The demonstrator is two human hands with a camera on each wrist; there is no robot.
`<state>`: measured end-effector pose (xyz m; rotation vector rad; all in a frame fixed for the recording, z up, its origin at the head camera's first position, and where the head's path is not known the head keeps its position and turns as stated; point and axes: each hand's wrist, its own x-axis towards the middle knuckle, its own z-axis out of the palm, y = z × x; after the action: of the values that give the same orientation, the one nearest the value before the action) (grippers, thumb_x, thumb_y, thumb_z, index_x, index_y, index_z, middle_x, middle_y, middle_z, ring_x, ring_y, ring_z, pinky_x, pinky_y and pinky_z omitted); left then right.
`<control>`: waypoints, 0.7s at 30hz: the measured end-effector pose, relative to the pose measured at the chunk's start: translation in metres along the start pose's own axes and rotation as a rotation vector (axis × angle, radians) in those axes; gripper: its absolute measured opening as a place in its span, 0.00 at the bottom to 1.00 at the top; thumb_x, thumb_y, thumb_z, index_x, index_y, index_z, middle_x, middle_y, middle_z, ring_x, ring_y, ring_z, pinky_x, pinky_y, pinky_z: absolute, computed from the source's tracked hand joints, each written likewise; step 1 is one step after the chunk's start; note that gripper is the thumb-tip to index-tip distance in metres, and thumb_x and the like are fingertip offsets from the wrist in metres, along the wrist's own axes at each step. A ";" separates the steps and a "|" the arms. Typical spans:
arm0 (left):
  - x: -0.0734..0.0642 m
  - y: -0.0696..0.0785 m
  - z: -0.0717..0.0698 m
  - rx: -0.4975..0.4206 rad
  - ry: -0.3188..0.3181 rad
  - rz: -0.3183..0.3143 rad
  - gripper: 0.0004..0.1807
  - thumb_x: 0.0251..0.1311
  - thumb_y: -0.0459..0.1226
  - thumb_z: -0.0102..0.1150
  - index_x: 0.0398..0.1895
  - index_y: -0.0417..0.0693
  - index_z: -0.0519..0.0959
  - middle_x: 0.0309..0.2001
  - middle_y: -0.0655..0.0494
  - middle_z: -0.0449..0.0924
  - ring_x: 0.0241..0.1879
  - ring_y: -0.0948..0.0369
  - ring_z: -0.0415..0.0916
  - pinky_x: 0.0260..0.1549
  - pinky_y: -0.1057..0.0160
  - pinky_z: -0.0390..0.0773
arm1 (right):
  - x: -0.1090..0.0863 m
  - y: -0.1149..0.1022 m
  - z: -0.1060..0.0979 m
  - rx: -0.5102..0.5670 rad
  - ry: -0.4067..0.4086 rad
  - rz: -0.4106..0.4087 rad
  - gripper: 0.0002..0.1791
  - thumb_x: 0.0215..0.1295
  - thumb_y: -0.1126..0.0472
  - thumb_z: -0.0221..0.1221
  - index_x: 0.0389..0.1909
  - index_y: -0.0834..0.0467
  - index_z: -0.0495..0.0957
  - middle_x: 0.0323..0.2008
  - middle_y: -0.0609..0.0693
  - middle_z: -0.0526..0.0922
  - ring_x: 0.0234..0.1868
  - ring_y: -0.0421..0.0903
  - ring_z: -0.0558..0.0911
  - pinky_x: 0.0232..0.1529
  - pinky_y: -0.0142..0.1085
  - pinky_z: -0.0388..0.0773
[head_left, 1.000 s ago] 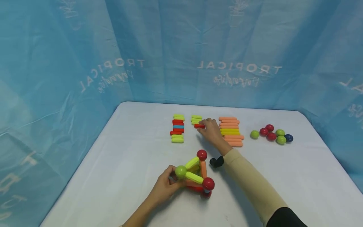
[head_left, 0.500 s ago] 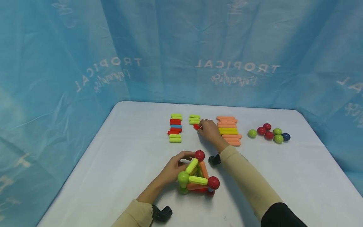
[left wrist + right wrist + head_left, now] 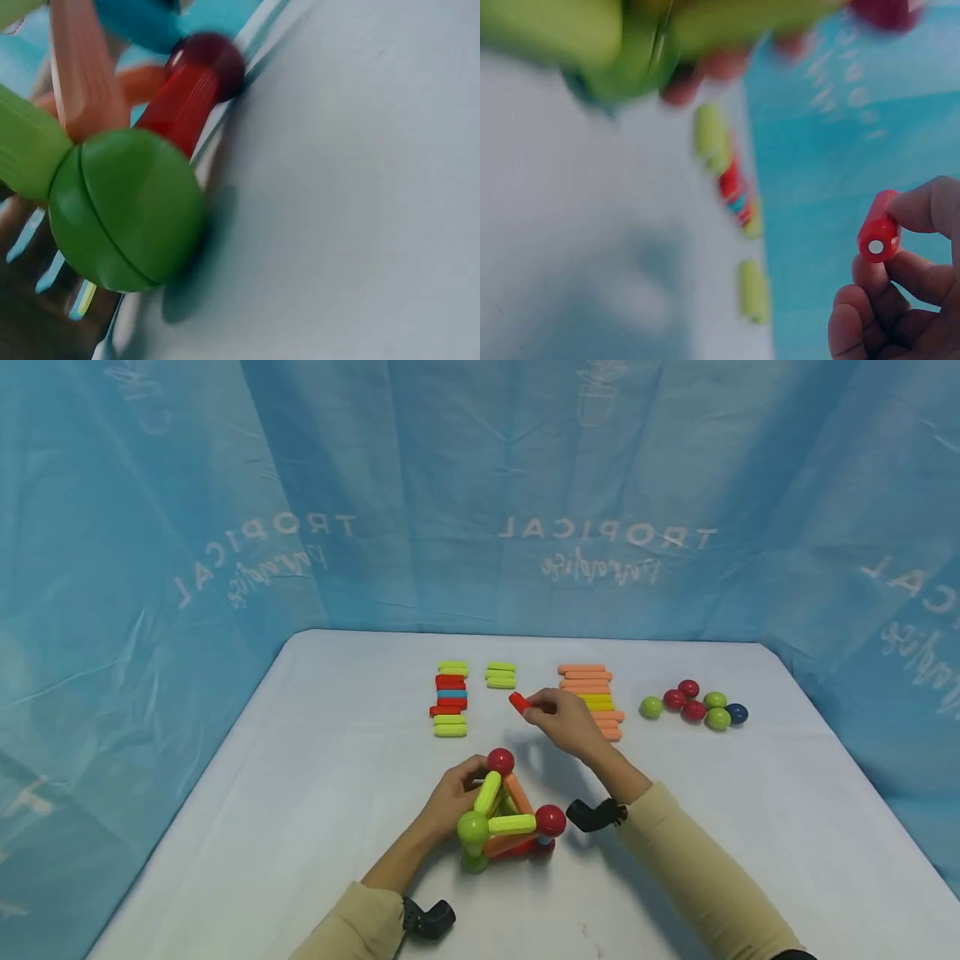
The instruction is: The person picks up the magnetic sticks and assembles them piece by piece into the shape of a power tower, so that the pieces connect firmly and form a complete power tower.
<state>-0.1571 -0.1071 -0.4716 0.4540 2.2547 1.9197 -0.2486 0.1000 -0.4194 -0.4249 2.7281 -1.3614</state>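
My right hand (image 3: pixel 566 718) pinches a short red rod (image 3: pixel 519 702) between thumb and fingertips, above the table. In the right wrist view the red rod (image 3: pixel 879 226) shows a white dot on its end. My left hand (image 3: pixel 452 797) holds the far left side of a frame of rods and balls, its fingers partly hidden behind it. This frame has lime rods (image 3: pixel 512 825), orange rods (image 3: pixel 517 792), a green ball (image 3: pixel 473 828) and red balls (image 3: pixel 551 820). Close up in the left wrist view, a green ball (image 3: pixel 127 210) joins lime, orange and red rods.
Short lime, red and blue rods (image 3: pixel 452 694) lie in a column, with several lime rods (image 3: pixel 501 676) beside it. Orange and yellow rods (image 3: pixel 585 670) lie behind my right hand. Several loose balls (image 3: pixel 693 711) sit at the right. Blue sheeting (image 3: pixel 480 577) hangs behind the white table (image 3: pixel 360 718).
My right hand has lifted the red rod off the table and drawn it nearer. My left hand has shifted from the frame's near left ball to its far side, and the frame has turned slightly.
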 end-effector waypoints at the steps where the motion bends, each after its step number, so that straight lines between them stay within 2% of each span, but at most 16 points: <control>1: -0.002 0.000 0.000 -0.002 0.056 -0.013 0.13 0.63 0.29 0.55 0.51 0.41 0.76 0.49 0.50 0.78 0.54 0.53 0.72 0.57 0.49 0.68 | -0.008 -0.005 -0.004 0.023 -0.001 0.001 0.13 0.64 0.57 0.59 0.45 0.58 0.81 0.36 0.49 0.81 0.36 0.49 0.76 0.36 0.40 0.74; 5: -0.007 0.001 0.000 -0.011 0.252 -0.073 0.13 0.61 0.30 0.58 0.49 0.42 0.77 0.49 0.51 0.79 0.55 0.52 0.73 0.55 0.50 0.70 | -0.036 -0.024 -0.013 0.068 -0.022 0.000 0.12 0.63 0.55 0.61 0.44 0.56 0.81 0.34 0.47 0.82 0.36 0.48 0.77 0.37 0.40 0.76; 8: -0.011 0.002 -0.001 -0.019 0.323 -0.116 0.13 0.60 0.32 0.61 0.49 0.42 0.79 0.48 0.50 0.80 0.56 0.52 0.72 0.57 0.50 0.69 | -0.053 -0.036 -0.014 0.078 -0.056 -0.028 0.12 0.63 0.56 0.62 0.43 0.56 0.82 0.34 0.47 0.82 0.36 0.48 0.77 0.38 0.39 0.77; 13: -0.020 0.007 -0.006 -0.005 0.331 -0.156 0.14 0.61 0.35 0.62 0.49 0.41 0.81 0.49 0.51 0.81 0.59 0.51 0.69 0.59 0.46 0.65 | -0.070 -0.043 -0.011 0.094 -0.118 -0.081 0.12 0.62 0.57 0.64 0.44 0.58 0.82 0.34 0.47 0.82 0.35 0.46 0.78 0.34 0.36 0.79; 21: -0.026 0.009 -0.007 0.047 0.327 -0.145 0.13 0.60 0.34 0.62 0.48 0.40 0.82 0.48 0.48 0.82 0.59 0.48 0.70 0.58 0.45 0.65 | -0.080 -0.044 -0.008 0.037 -0.176 -0.136 0.11 0.61 0.58 0.64 0.42 0.58 0.83 0.32 0.46 0.81 0.32 0.45 0.78 0.29 0.35 0.79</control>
<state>-0.1329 -0.1206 -0.4634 -0.0243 2.4503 1.9910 -0.1642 0.1030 -0.3851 -0.7031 2.5688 -1.3316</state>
